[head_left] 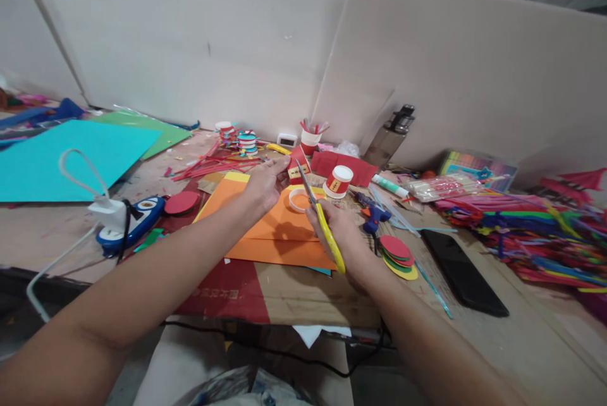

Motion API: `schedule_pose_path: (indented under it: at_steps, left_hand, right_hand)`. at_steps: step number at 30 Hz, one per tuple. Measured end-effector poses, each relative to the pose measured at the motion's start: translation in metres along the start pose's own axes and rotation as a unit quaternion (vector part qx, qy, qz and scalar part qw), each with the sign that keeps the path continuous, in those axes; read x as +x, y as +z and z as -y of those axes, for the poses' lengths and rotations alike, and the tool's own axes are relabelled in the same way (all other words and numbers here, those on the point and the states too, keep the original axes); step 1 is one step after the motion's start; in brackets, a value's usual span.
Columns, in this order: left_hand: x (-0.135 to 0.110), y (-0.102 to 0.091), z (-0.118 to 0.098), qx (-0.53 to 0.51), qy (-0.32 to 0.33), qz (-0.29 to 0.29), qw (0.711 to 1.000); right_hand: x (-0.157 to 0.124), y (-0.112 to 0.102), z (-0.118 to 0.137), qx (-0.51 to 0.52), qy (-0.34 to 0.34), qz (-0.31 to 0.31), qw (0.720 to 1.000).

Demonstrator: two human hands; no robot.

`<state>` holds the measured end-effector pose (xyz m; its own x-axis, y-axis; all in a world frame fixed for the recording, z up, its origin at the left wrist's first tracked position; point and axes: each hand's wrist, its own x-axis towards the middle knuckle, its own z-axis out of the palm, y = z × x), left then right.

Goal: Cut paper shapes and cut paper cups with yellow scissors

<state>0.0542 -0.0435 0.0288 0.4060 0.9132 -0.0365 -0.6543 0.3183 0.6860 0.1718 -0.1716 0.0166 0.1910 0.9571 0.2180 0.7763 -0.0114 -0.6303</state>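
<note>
My left hand (266,186) pinches a small piece of red paper (298,158) that carries a yellow printed label. In my right hand (336,224) is a pair of scissors with yellow handles (327,233), the blades reaching up to the edge of the red piece. Beneath both hands lie sheets of orange paper (265,253). A white ring (298,200) rests on the orange paper between the hands. Just beyond my right hand stands a paper cup (338,182) with a red band and a yellow label.
A blue glue gun (375,217), stacked coloured paper discs (397,254) and a black phone (463,272) lie to the right. Bundled pipe cleaners (535,229) sit farther right. At left are a power strip (131,226) and turquoise sheets (76,159). A bottle (389,137) leans by the wall.
</note>
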Motion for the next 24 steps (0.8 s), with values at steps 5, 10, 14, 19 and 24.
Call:
schedule_pose_path:
  at_steps: [5, 10, 14, 19, 24]
  left_hand:
    - [-0.0049, 0.0016, 0.0036, 0.025, 0.036, 0.028, 0.999]
    - [-0.0076, 0.0032, 0.0036, 0.040, 0.058, 0.029, 0.997]
    - [-0.0072, 0.0031, 0.0014, 0.039, 0.047, 0.034, 0.998]
    - [-0.0032, 0.0012, 0.0010, 0.026, 0.015, 0.007, 1.000]
    - [-0.0028, -0.0023, 0.0013, 0.063, 0.029, 0.013, 0.998]
  right_hand:
    - [0.0003, -0.0001, 0.0022, 0.010, -0.002, -0.018, 1.000]
    - [0.0008, -0.0014, 0.0002, 0.010, 0.019, -0.006, 1.000]
    - [0.0012, -0.0017, 0.0000, -0.005, 0.018, 0.003, 1.000]
    - [0.0009, 0.0000, -0.0001, -0.017, 0.024, 0.011, 0.999]
    - [0.0011, -0.0002, 0.0005, -0.011, 0.018, 0.014, 1.000]
